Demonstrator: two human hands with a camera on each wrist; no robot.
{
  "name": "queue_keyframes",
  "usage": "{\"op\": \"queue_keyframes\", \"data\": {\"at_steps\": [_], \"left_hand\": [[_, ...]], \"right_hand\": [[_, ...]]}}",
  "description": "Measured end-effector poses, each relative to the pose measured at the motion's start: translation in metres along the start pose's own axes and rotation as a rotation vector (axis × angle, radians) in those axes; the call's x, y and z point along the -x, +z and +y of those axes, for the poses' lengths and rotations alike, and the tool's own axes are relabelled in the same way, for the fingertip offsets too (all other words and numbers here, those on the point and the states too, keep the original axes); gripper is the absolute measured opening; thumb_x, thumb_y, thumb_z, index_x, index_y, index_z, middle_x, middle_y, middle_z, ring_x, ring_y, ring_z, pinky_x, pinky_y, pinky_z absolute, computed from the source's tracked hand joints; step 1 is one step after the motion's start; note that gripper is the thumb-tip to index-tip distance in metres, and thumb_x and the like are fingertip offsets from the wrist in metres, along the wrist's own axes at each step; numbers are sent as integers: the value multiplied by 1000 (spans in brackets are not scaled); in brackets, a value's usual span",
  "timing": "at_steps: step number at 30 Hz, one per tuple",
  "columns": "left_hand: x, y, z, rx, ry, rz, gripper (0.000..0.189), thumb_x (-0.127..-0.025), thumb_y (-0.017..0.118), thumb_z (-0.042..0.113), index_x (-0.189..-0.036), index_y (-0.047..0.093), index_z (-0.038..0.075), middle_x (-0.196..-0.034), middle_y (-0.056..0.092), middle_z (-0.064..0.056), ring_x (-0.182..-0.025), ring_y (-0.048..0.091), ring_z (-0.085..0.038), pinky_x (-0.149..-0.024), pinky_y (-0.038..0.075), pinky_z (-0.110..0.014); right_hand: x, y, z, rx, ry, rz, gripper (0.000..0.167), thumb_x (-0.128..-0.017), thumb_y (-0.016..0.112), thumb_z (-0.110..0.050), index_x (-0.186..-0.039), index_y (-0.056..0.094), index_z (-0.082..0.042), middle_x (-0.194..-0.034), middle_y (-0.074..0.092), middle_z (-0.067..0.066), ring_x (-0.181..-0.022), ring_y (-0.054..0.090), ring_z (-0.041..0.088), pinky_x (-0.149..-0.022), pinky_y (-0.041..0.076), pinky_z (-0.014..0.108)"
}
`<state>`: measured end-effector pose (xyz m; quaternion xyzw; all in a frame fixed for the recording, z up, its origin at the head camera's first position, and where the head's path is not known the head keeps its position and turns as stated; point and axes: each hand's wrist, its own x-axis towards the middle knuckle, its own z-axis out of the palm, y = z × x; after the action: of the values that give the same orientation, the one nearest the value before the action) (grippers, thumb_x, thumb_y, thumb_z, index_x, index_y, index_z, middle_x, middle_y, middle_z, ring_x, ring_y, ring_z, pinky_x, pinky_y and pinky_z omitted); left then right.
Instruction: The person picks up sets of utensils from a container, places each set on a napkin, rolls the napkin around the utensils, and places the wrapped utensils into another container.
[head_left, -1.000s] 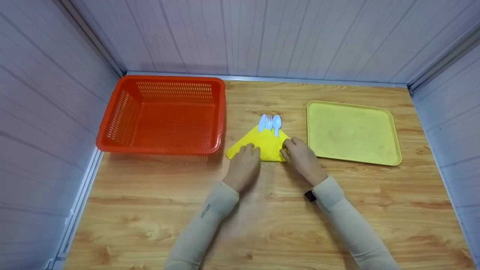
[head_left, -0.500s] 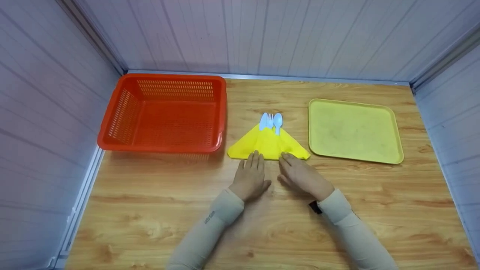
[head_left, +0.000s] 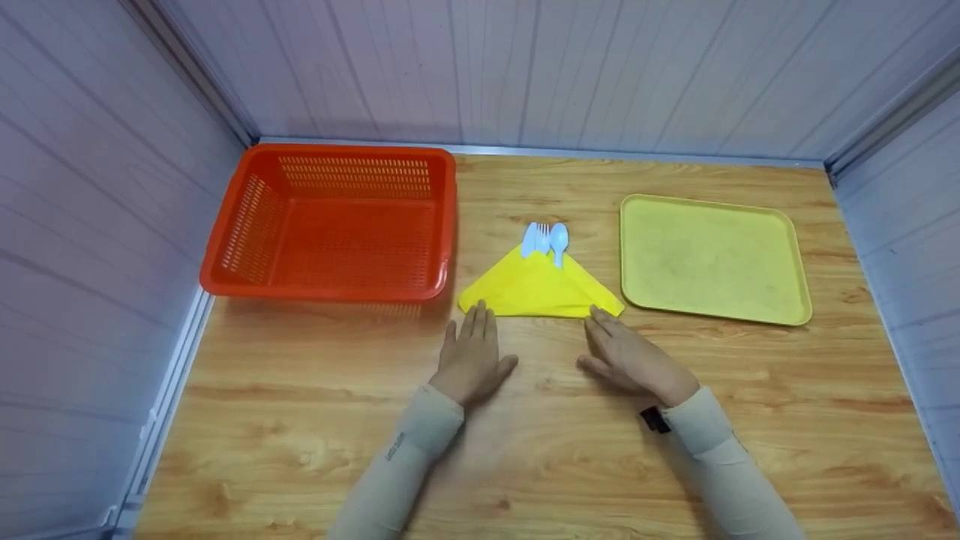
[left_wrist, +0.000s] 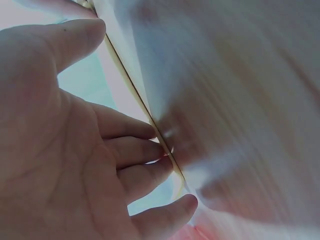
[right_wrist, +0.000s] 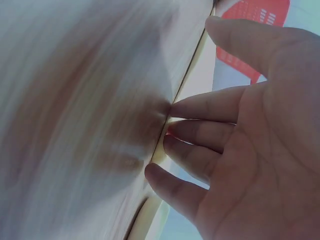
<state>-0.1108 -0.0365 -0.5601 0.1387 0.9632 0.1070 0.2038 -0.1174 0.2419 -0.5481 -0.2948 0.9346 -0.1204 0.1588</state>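
Note:
A yellow napkin (head_left: 536, 289), folded to a triangle-like shape, lies mid-table with its long edge toward me. Out of its top stick a pale blue knife (head_left: 529, 240), fork (head_left: 543, 238) and spoon (head_left: 559, 238); their lower parts are hidden in the folds. My left hand (head_left: 470, 356) lies with straight fingers, fingertips on the napkin's near edge by its left corner. At the right corner my right hand (head_left: 634, 358) touches the same edge, fingers extended and thumb spread. In both wrist views the fingertips meet a thin edge at the table surface.
An orange-red plastic basket (head_left: 330, 289) with slotted sides stands at the back left, close to the napkin's left corner. To the right lies a yellow rectangular tray (head_left: 716, 259). Pale panel walls (head_left: 525, 75) border the wooden table (head_left: 540, 450) at the back and sides.
Both hands first let go of the napkin and flattened out. Since then they have slid apart along its near edge, the left hand leftward, the right hand rightward.

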Motion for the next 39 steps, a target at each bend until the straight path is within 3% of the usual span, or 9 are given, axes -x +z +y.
{"op": "queue_keyframes", "data": {"at_steps": [6, 14, 21, 24, 28, 33, 39], "left_hand": [[-2, -3, -1, -16, -3, -8, 82, -102, 49, 51, -157, 20, -3, -165, 11, -18, -151, 13, -32, -119, 11, -53], [-18, -16, 12, -8, -10, 16, 77, -102, 51, 45, -155, 26, -5, -162, 21, -23, -149, 19, -35, -120, 15, -47], [-39, -16, 33, -56, 211, 63, 57, -107, 43, 30, -157, 30, 6, -163, 17, -19, -149, 18, -34, -118, 21, -45], [-46, -13, 38, -85, 255, 63, 51, -108, 38, 21, -158, 30, 10, -164, 16, -19, -149, 17, -35, -117, 23, -47], [-52, -11, 42, -127, 239, 42, 50, -108, 36, 17, -158, 31, 12, -164, 17, -19, -149, 18, -37, -115, 26, -51], [-54, -10, 45, -148, 226, 30, 51, -108, 37, 23, -158, 31, 13, -164, 18, -17, -148, 20, -36, -115, 28, -51], [-56, -14, 49, -193, 246, 72, 50, -108, 37, 28, -157, 35, 13, -162, 25, -17, -146, 28, -35, -112, 34, -49]], "right_hand": [[5, 0, 8, -65, 7, 14, 68, -104, 55, -33, -146, 34, 16, -154, 27, 35, -142, 29, 46, -113, 29, 56], [-2, -6, 7, -108, 59, 17, 61, -104, 54, -32, -145, 41, 12, -152, 34, 32, -139, 35, 45, -111, 32, 56], [-14, -10, 5, -53, 44, 91, 49, -102, 58, -26, -139, 52, 7, -135, 54, 29, -124, 52, 44, -102, 43, 55], [-23, -11, 3, -2, 47, 92, 50, -102, 59, -27, -144, 51, -1, -126, 57, 26, -112, 57, 41, -94, 48, 53], [-36, -13, -2, 77, 83, 47, 53, -102, 58, -31, -150, 46, -12, -115, 54, 23, -96, 57, 36, -82, 50, 51], [-47, -15, -3, 157, 138, -11, 52, -102, 57, -33, -151, 47, -16, -108, 51, 21, -85, 52, 30, -74, 49, 47], [-48, -17, 2, 174, 148, 68, 44, -102, 58, -27, -144, 55, -15, -99, 50, 19, -79, 49, 29, -66, 49, 44]]}}
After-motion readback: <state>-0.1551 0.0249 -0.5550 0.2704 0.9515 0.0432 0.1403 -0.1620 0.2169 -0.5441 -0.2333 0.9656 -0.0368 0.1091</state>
